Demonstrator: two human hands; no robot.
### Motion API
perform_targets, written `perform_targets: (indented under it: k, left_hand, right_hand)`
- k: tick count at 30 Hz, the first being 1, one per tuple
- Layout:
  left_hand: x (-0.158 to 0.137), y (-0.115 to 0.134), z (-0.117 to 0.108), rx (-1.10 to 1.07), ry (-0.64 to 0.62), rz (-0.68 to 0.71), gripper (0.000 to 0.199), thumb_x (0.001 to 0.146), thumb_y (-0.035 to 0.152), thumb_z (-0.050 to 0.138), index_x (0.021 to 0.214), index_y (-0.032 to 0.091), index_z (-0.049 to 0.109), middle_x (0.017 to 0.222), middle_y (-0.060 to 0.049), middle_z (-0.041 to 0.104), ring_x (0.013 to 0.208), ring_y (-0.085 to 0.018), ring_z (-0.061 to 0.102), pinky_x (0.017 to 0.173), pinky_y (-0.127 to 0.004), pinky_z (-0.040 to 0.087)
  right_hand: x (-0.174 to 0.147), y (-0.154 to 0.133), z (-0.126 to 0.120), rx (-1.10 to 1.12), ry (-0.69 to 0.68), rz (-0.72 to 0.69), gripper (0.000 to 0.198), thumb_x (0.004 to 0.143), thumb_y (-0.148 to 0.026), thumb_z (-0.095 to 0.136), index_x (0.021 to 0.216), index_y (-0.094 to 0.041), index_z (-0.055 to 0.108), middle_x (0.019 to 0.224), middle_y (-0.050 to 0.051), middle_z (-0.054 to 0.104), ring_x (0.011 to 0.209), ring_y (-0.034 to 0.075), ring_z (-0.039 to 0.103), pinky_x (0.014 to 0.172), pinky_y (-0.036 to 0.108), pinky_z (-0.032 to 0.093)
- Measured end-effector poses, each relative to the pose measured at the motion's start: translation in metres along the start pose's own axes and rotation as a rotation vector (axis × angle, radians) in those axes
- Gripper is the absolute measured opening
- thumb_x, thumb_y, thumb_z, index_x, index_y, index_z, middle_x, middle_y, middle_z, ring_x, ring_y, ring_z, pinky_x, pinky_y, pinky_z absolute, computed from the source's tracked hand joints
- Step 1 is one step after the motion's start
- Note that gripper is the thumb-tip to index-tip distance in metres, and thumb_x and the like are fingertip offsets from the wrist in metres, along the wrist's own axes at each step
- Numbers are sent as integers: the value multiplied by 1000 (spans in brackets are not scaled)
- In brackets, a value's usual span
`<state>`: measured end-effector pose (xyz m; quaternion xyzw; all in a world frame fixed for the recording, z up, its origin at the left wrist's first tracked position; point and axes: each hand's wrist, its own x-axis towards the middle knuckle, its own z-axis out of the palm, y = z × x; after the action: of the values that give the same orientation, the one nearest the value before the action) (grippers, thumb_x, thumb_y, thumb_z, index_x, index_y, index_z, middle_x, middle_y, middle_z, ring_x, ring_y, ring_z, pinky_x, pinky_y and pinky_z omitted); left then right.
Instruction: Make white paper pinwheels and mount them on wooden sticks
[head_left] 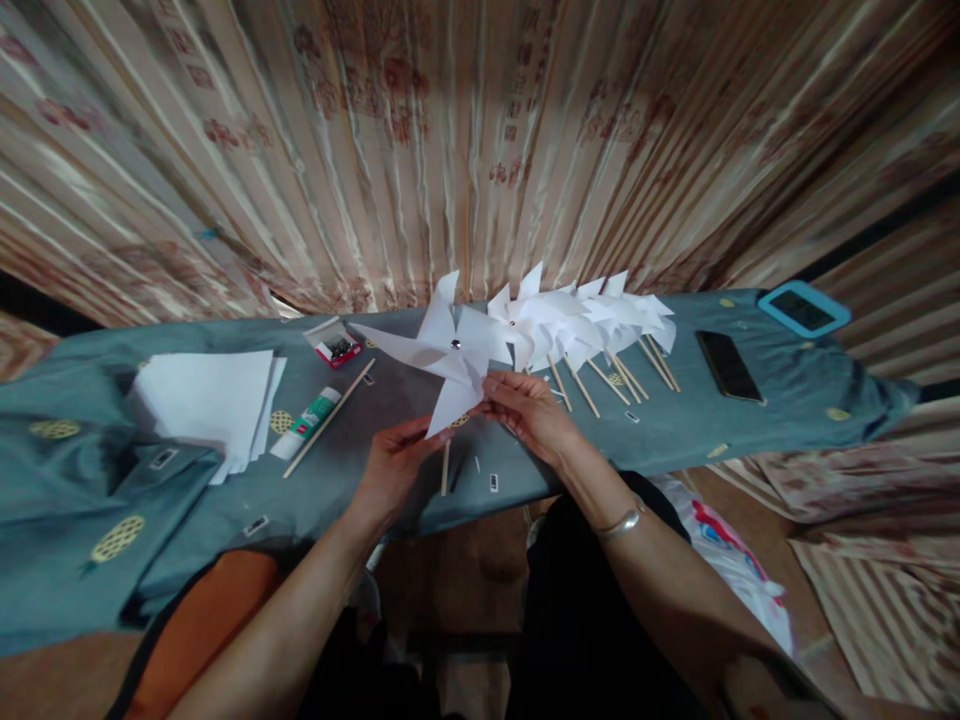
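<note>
A white paper pinwheel [450, 345] with a shiny pin at its centre is held up above the table. My right hand [525, 408] pinches its lower right blade between thumb and fingers. At the tip of the lowest blade, my left hand [401, 455] has its fingers closed on the paper. A wooden stick [445, 470] shows below the pinwheel; I cannot tell whether it is joined to it. Several finished pinwheels [577, 325] on wooden sticks lie in an overlapping row to the right.
Left on the cloth-covered table [675, 440] lie white paper sheets [202, 400], a glue stick [307, 422], a loose wooden stick [330, 415] and a red box of pins [336, 345]. A phone [729, 365] and a blue-framed device [804, 308] lie right. Curtains [465, 150] hang behind.
</note>
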<state>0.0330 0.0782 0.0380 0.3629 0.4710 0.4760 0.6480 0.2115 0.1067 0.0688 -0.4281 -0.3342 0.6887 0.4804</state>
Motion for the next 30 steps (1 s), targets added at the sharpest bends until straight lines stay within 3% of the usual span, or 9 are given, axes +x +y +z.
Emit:
perform_targets:
  k: [3, 9, 21, 30]
  left_hand:
    - [0, 0, 0, 1, -6, 15, 19, 59, 32, 85, 70, 19, 78, 76, -4, 76, 79, -19, 68, 85, -31, 51]
    - [0, 0, 0, -7, 12, -6, 34, 53, 36, 89, 81, 18, 79, 80, -6, 77, 80, -21, 68, 84, -33, 52]
    - [0, 0, 0, 18, 16, 10, 31, 56, 35, 86, 81, 18, 79, 82, -6, 77, 87, -24, 69, 90, -36, 50]
    - [1, 3, -2, -8, 44, -13, 32, 54, 35, 87, 81, 18, 79, 77, -6, 76, 73, -18, 65, 75, -29, 50]
  right_hand:
    - [0, 1, 1, 2, 0, 2, 37, 53, -44, 90, 74, -19, 72, 66, -2, 72, 60, 10, 69, 55, 17, 51]
    - [-1, 0, 1, -3, 28, -9, 39, 50, -44, 90, 73, -19, 72, 65, -2, 72, 58, 8, 67, 53, 16, 50]
    - [-3, -2, 2, -32, 9, -3, 36, 52, -45, 89, 69, -19, 70, 65, -3, 69, 59, 9, 66, 54, 18, 48]
    - [-7, -9, -6, -295, 32, -125, 42, 60, -60, 80, 68, -19, 72, 64, 1, 71, 55, 10, 59, 54, 23, 42]
